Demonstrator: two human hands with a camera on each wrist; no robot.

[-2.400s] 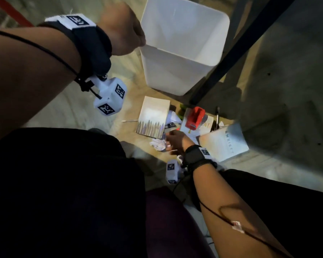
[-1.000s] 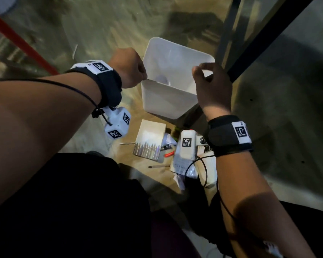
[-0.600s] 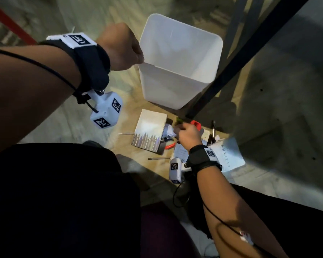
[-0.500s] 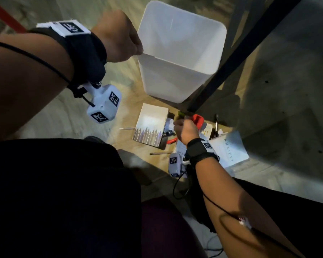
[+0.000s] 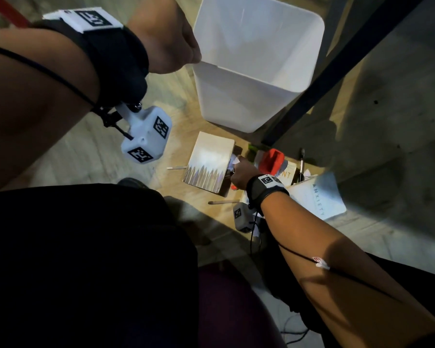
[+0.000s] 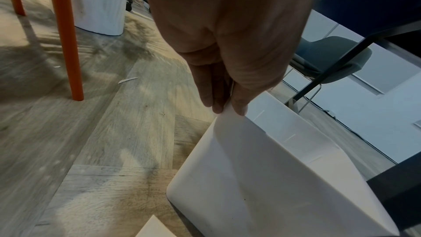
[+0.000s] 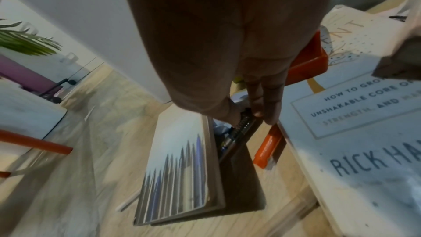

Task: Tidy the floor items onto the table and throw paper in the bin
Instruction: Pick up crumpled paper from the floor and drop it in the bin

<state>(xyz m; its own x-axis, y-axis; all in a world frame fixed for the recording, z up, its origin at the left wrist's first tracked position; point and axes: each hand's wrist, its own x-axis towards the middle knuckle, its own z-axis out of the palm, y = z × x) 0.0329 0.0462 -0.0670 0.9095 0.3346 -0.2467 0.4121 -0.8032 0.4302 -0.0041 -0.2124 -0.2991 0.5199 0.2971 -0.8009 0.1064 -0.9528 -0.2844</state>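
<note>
Driving this one remotely, quick notes. My left hand [image 5: 168,38] has the near corner of the white bin [image 5: 309,46] pinched at the rim, thumb inside and fingers outside. The bin hangs over the wood floor [image 5: 86,156], mouth up, right above the pile. My right hand [image 5: 241,172] is down in the clutter with fingers curled. In the right wrist view, thumb and fingertips look pinched on a dark ribbed pen [image 7: 243,123] in the gap by the right edge of the pencil-cover book [image 5: 209,164].

The crumpled paper [image 5: 235,160] I actually want sits in that same gap, at the book's far right corner, just off my fingertips. I can't tell if any of it is in the pinch.

To do this well, I'd say:
- Get the paper alone, not the pen, since pens belong on the table.
- Lift straight up so the book doesn't drag along.
- Hold the bin mouth close under the hand's path.

Also on the floor:
- An orange marker [image 7: 266,149] and a red plastic thing [image 5: 271,160].
- The Rick Hanson book [image 7: 353,123], with a white "Anxiety" book [image 5: 314,197] overlapping it.
- Loose pencils [image 5: 222,202] near the pencil book's front edge.

A black table leg [image 5: 337,64] runs right beside the bin. Further off there are orange legs [image 6: 66,42] and a grey chair [image 6: 330,55]. It's dim and shadowy down here.
</note>
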